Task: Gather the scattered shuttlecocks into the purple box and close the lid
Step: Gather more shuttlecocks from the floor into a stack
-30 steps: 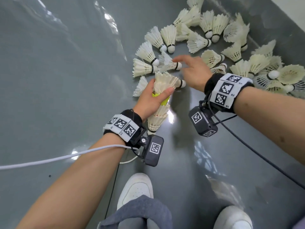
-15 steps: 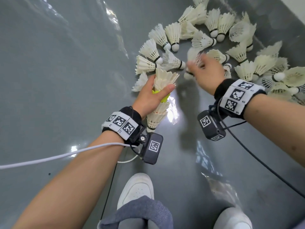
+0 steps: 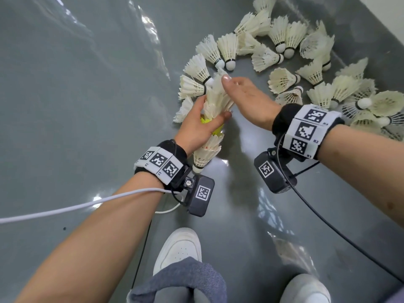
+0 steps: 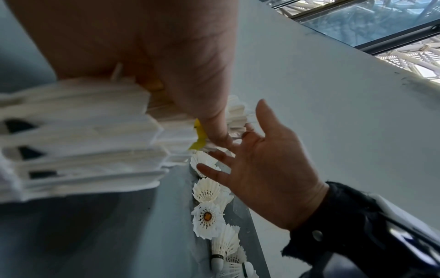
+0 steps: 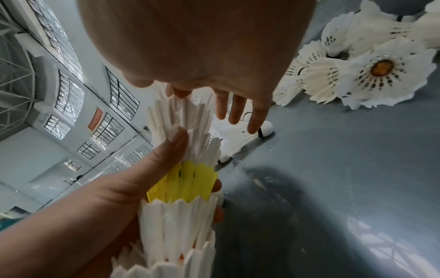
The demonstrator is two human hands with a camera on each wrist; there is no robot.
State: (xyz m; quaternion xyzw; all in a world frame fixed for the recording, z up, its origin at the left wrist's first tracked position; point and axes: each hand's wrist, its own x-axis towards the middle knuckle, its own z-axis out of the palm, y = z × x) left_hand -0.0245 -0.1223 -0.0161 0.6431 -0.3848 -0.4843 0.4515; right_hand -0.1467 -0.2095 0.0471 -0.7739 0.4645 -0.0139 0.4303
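My left hand grips a stack of nested white shuttlecocks with a yellow one in its middle, held slanted above the floor. The stack also fills the left wrist view, under my left hand. My right hand lies over the stack's feathered top, fingers straight and spread, touching the feathers. Many loose white shuttlecocks lie scattered on the grey floor beyond and to the right of both hands. The purple box is not in view.
The glossy grey floor stretches bare to the left. A white wall edges the pile at the upper right. My two white shoes and a grey-clothed knee are below. Wrist cables trail left and right.
My right hand lifted a shuttlecock from the floor, carried it left onto the top of the stack, and now has straight fingers. The left hand kept hold of the stack.
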